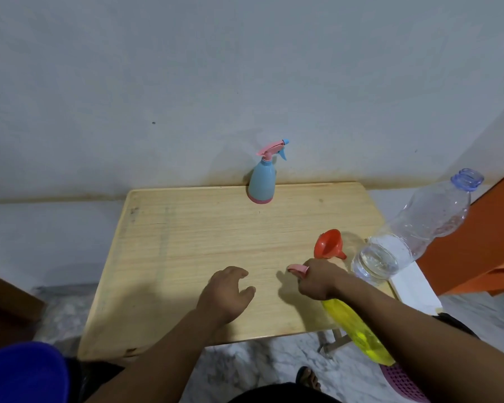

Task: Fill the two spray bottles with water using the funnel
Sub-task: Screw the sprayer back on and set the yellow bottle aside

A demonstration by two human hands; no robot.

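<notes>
right hand [314, 279] gripped yellow spray bottle [358, 333] head; left hand [227, 289] relaxed. next: likely unscrew head, seat funnel [329, 245].

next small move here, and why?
Probably stand the yellow spray bottle upright on the table and steady it with the left hand. The right hand grips it by its pink spray head, tilted past the table's near edge, head still on. The left hand hovers open, and the funnel lies unused beside the water bottle.
</notes>
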